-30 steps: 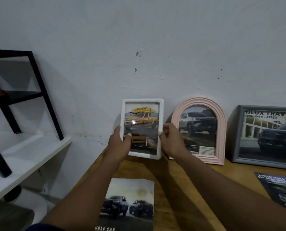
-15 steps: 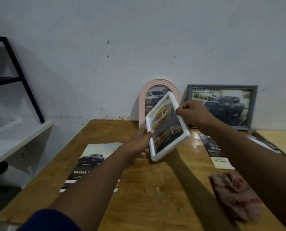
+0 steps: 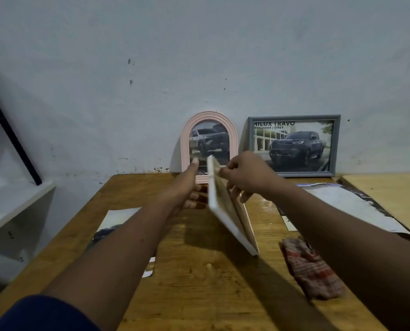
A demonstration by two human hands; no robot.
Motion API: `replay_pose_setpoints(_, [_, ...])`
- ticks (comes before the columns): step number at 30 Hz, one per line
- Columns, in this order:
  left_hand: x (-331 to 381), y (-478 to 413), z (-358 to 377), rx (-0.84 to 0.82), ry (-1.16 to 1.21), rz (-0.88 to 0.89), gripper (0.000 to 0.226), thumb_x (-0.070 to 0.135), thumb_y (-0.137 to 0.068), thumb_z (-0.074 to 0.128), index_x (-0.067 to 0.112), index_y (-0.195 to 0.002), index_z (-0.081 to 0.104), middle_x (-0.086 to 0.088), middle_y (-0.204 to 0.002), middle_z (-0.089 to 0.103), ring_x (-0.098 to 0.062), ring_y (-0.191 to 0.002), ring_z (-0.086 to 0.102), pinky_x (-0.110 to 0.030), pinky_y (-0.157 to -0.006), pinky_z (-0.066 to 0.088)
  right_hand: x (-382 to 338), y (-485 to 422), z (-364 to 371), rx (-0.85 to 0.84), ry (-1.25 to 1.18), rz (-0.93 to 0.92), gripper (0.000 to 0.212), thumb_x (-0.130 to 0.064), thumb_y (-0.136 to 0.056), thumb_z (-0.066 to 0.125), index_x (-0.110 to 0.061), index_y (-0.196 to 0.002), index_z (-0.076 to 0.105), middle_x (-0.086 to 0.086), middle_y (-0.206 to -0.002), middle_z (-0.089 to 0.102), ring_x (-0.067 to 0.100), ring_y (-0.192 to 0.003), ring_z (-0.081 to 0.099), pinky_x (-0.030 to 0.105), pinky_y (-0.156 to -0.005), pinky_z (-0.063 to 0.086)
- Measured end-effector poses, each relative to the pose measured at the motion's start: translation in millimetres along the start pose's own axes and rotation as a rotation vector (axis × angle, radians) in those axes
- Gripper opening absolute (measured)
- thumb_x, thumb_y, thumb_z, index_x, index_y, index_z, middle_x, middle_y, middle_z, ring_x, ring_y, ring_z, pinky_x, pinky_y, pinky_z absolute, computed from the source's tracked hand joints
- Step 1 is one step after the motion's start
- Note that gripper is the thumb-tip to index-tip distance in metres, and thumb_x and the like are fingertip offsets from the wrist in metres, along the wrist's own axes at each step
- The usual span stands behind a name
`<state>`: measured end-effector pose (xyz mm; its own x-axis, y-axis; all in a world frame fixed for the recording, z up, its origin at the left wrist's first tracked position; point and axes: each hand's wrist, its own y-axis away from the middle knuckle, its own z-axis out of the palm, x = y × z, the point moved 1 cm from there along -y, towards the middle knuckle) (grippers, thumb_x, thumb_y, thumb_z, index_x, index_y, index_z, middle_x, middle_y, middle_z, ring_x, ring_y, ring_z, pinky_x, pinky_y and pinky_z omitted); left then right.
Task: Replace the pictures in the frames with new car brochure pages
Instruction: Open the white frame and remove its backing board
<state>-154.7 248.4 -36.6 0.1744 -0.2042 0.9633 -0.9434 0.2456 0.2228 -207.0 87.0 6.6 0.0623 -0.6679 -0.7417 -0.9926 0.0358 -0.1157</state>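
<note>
White frame [image 3: 232, 211] held edge-on above the table [image 3: 199, 290], centre frame

The right hand [image 3: 249, 175] pinches its top edge; the left hand [image 3: 185, 187] seems to prop it from the left, grip unclear. Best laid face down on bare wood, both hands on the rim. Its back and any clips are unseen; a forearm [image 3: 127, 237] covers part of the brochure page [image 3: 118, 217] at lower left

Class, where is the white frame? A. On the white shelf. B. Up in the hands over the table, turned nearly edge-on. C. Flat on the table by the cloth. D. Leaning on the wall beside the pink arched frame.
B: the right hand pinches the white frame above the wooden table, with the left hand at its other face; little but its edge shows.
</note>
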Motion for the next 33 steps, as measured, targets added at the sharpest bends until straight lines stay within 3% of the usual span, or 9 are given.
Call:
replay_pose_setpoints(3, [-6.2,-2.3,-12.2,0.017,-0.083,-0.006,0.054,0.066,-0.1,0.029,0.025,-0.102,0.064,-0.016,-0.105,0.072,-0.033,-0.102,0.068,-0.049,-0.102,0.05,14.7,-6.8,12.9,0.035,0.073,0.0,0.024,-0.033,-0.097,0.06,-0.011,-0.09,0.068,0.009,-0.078,0.071,0.021,-0.063,0.071,0.027,-0.048,0.054])
replay_pose_setpoints(7, [-35.1,-8.8,-19.8,0.019,-0.214,-0.059,0.067,0.076,-0.095,0.026,0.03,-0.116,0.07,-0.003,-0.11,0.076,-0.026,-0.105,0.07,-0.049,-0.105,0.048,64.0,-20.7,24.1,0.181,0.163,0.087,0.014,-0.027,-0.096,0.058,-0.015,-0.09,0.063,0.006,-0.091,0.068,0.017,-0.077,0.063,0.041,-0.074,0.058])
replay_pose_setpoints(10, [-47.4,-6.3,-17.8,0.068,-0.333,-0.082,0.067,0.072,-0.097,0.025,0.024,-0.123,0.063,-0.002,-0.115,0.07,-0.019,-0.104,0.067,-0.036,-0.092,0.052,96.7,-23.0,31.7,0.185,0.19,0.16,0.021,-0.025,-0.096,0.056,-0.019,-0.116,0.058,0.006,-0.115,0.065,0.018,-0.097,0.059,0.041,-0.086,0.054])
replay_pose_setpoints(12, [-52.6,-1.4,-12.4,0.108,-0.418,-0.041,0.056,0.063,-0.102,0.029,0.022,-0.124,0.06,0.002,-0.108,0.068,-0.013,-0.091,0.063,-0.027,-0.075,0.049,107.2,-21.5,38.6,0.145,0.218,0.152,0.033,-0.027,-0.097,0.055,-0.018,-0.129,0.052,0.005,-0.126,0.061,0.02,-0.105,0.057,0.038,-0.089,0.052])
replay_pose_setpoints(16, [-66.6,-6.2,-9.0,0.238,-0.803,0.1,0.063,0.066,-0.1,0.028,0.02,-0.13,0.059,-0.003,-0.126,0.065,-0.025,-0.112,0.062,-0.042,-0.092,0.052,111.4,-23.2,54.8,0.098,0.318,0.064,0.041,-0.035,-0.097,0.051,-0.021,-0.135,0.046,0.006,-0.13,0.06,0.026,-0.116,0.056,0.042,-0.094,0.05])
replay_pose_setpoints(21, [-77.5,-12.3,-0.5,0.449,-1.155,0.284,0.069,0.068,-0.098,0.02,0.021,-0.11,0.069,-0.002,-0.102,0.069,-0.021,-0.093,0.063,-0.041,-0.08,0.055,110.7,-29.6,67.8,0.116,0.517,0.023,0.047,-0.039,-0.096,0.049,-0.019,-0.137,0.042,0.01,-0.13,0.058,0.028,-0.115,0.053,0.042,-0.09,0.049])
replay_pose_setpoints(24, [-86.5,-21.4,0.8,0.425,-1.068,0.365,0.066,0.064,-0.101,0.021,0.022,-0.133,0.06,-0.004,-0.131,0.062,-0.024,-0.119,0.055,-0.043,-0.097,0.048,112.3,-34.2,71.9,0.118,0.539,0.029,0.052,-0.041,-0.096,0.048,-0.016,-0.141,0.038,0.012,-0.135,0.053,0.03,-0.121,0.049,0.042,-0.094,0.046])
replay_pose_setpoints(27, [-96.8,-28.7,4.5,0.197,-0.856,0.317,0.072,0.066,-0.099,0.021,0.026,-0.158,0.026,-0.001,-0.164,0.028,-0.022,-0.151,0.024,-0.044,-0.119,0.025,112.5,-40.4,74.0,0.121,0.568,0.02,0.053,-0.044,-0.095,0.046,-0.017,-0.14,0.038,0.013,-0.136,0.053,0.032,-0.121,0.047,0.044,-0.097,0.042])
replay_pose_setpoints(33, [-98.4,-33.3,6.3,0.127,-0.735,0.225,0.083,0.077,-0.088,0.012,0.039,-0.16,-0.001,0.002,-0.169,0.011,-0.025,-0.155,0.013,-0.05,-0.121,0.02,109.7,-64.1,76.6,0.176,0.413,0.211,0.062,-0.056,-0.082,0.052,-0.021,-0.132,0.042,0.014,-0.135,0.048,0.034,-0.127,0.041,0.053,-0.104,0.027])
